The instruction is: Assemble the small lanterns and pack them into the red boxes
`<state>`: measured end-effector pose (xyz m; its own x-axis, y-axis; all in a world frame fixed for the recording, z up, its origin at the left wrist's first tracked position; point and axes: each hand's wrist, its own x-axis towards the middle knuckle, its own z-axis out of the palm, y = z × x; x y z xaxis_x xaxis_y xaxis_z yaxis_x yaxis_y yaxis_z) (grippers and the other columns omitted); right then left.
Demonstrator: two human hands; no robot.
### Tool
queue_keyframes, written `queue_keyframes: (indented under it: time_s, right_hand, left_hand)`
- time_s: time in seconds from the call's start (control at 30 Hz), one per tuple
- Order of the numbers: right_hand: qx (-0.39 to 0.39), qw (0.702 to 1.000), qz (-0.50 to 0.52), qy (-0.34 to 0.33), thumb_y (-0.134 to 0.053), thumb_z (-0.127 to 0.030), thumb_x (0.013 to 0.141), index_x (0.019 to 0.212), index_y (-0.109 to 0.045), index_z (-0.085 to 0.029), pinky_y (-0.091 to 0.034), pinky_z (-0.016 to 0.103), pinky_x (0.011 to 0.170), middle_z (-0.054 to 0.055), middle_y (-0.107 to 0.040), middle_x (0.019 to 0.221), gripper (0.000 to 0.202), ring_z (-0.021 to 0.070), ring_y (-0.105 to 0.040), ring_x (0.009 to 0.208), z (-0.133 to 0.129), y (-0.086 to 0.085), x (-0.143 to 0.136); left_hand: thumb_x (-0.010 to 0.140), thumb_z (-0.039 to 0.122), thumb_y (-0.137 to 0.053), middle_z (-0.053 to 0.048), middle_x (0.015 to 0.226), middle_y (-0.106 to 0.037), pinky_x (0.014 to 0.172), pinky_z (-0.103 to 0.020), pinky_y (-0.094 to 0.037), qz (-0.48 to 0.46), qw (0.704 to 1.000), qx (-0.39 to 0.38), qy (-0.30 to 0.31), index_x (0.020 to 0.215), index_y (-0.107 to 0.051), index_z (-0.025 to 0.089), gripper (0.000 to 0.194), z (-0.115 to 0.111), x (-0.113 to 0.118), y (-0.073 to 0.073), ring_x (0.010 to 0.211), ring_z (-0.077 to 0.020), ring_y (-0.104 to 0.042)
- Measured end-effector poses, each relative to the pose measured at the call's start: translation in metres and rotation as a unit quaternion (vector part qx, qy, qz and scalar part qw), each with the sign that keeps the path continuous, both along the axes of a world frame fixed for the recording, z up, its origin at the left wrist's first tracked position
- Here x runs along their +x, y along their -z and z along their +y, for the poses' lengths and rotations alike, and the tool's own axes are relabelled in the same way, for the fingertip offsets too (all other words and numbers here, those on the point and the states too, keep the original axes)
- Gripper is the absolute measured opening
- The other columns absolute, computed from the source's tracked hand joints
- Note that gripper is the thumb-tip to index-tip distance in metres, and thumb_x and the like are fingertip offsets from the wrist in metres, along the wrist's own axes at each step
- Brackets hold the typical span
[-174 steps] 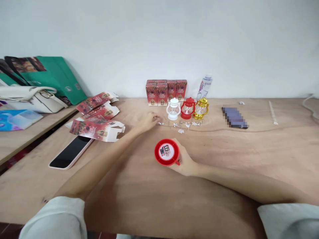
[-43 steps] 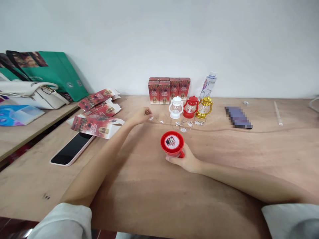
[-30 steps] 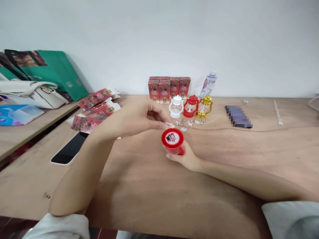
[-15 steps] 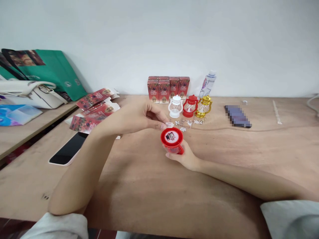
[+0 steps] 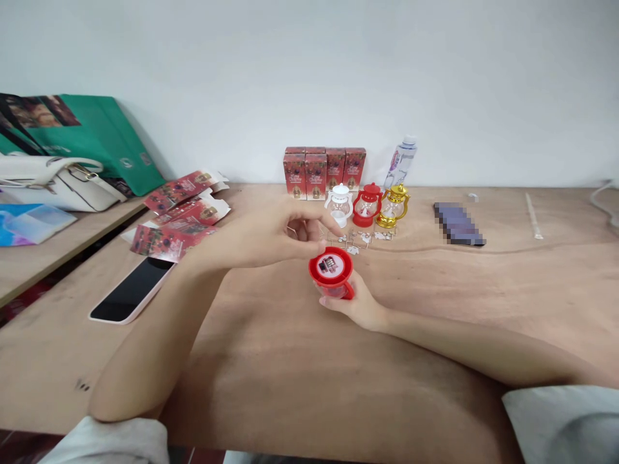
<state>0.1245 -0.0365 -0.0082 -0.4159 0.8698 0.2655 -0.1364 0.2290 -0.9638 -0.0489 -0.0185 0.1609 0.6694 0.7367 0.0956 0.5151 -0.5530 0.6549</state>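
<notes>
Against a pale wall point(image 5: 309, 77), above a wooden table point(image 5: 300, 393), at frame centre: risking tipping the red lantern point(image 5: 331, 274), seemingly base up, by pressing down while supporting from one side, or scattering small parts point(image 5: 353, 250), just beyond, by straying forward. Gripping the lantern with curled right hand point(image 5: 360, 303); with left hand point(image 5: 285, 241) half open, possibly touching the lantern's upper-left edge; impossible to tell whether pinching anything.

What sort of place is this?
Likely an indoor workroom, though a home can't be ruled out: a wooden tabletop against a plain wall, three miniature lanterns in a row, and red printed boxes near them.
</notes>
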Motion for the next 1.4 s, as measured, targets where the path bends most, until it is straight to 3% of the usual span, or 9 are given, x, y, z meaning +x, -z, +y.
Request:
queue_keyframes:
  time_s: [0.33, 0.53, 0.8, 1.07, 1.27, 1.4]
  right_hand:
    - [0.021, 1.0, -0.012, 0.009, -0.07, -0.02, 0.069, 0.118, -0.049, -0.024, -0.046, 0.045, 0.102, 0.007, -0.06, 0.124, 0.054, 0.0239, -0.057, 0.118, 0.0, -0.002, 0.001]
    - [0.015, 1.0, -0.004, 0.008, -0.07, -0.019, 0.069, 0.117, -0.049, -0.023, -0.046, 0.045, 0.101, 0.007, -0.061, 0.123, 0.053, 0.0234, -0.058, 0.116, -0.001, -0.004, 0.0]
    - [0.02, 1.0, -0.004, 0.008, -0.07, -0.021, 0.069, 0.117, -0.05, -0.023, -0.046, 0.045, 0.102, 0.007, -0.061, 0.124, 0.052, 0.0236, -0.057, 0.117, 0.0, -0.002, 0.0]
    - [0.006, 1.0, -0.001, 0.009, -0.072, -0.024, 0.069, 0.121, -0.05, -0.024, -0.047, 0.044, 0.101, 0.007, -0.062, 0.124, 0.056, 0.0232, -0.059, 0.116, 0.001, 0.0, 0.0]
    - [-0.002, 1.0, 0.008, 0.013, -0.072, -0.023, 0.069, 0.121, -0.049, -0.023, -0.044, 0.045, 0.105, 0.008, -0.06, 0.126, 0.057, 0.0238, -0.057, 0.12, 0.001, 0.0, 0.0]
    - [0.023, 0.999, -0.004, 0.034, -0.071, -0.026, 0.07, 0.122, -0.048, -0.023, -0.043, 0.045, 0.106, 0.008, -0.061, 0.125, 0.057, 0.0238, -0.057, 0.118, -0.001, 0.0, 0.0]
  left_hand:
    - [0.072, 0.029, -0.073, -0.001, 0.076, -0.073, 0.062, -0.019, -0.055, -0.045, 0.995, -0.074, -0.04, 0.079, -0.074, 0.018, 0.012, 0.004, 0.001, -0.002, 0.07, -0.0129, -0.068]
    - [0.067, 0.032, -0.078, -0.001, 0.076, -0.075, 0.061, -0.021, -0.058, -0.049, 0.994, -0.084, -0.044, 0.08, -0.076, 0.02, 0.018, 0.006, -0.002, 0.0, 0.072, -0.0166, -0.071]
    - [0.072, 0.029, -0.074, -0.001, 0.08, -0.076, 0.065, -0.021, -0.057, -0.049, 0.996, -0.076, -0.028, 0.083, -0.076, 0.021, 0.014, 0.008, -0.001, 0.006, 0.074, -0.0157, -0.071]
    - [0.075, 0.029, -0.066, 0.002, 0.068, -0.071, 0.053, -0.016, -0.043, 0.027, 0.999, 0.02, -0.022, 0.071, -0.073, 0.019, 0.012, -0.003, 0.007, 0.006, 0.06, -0.0095, -0.062]
    - [0.077, 0.022, -0.062, 0.003, 0.057, -0.065, 0.05, -0.02, -0.033, 0.092, 0.983, 0.156, -0.04, 0.063, -0.072, 0.019, 0.017, -0.017, 0.011, 0.001, 0.051, -0.0075, -0.05]
    - [0.077, 0.021, -0.06, 0.001, 0.056, -0.063, 0.051, -0.022, -0.032, 0.102, 0.976, 0.19, -0.037, 0.064, -0.071, 0.019, 0.018, -0.022, 0.012, 0.0, 0.051, -0.0091, -0.049]
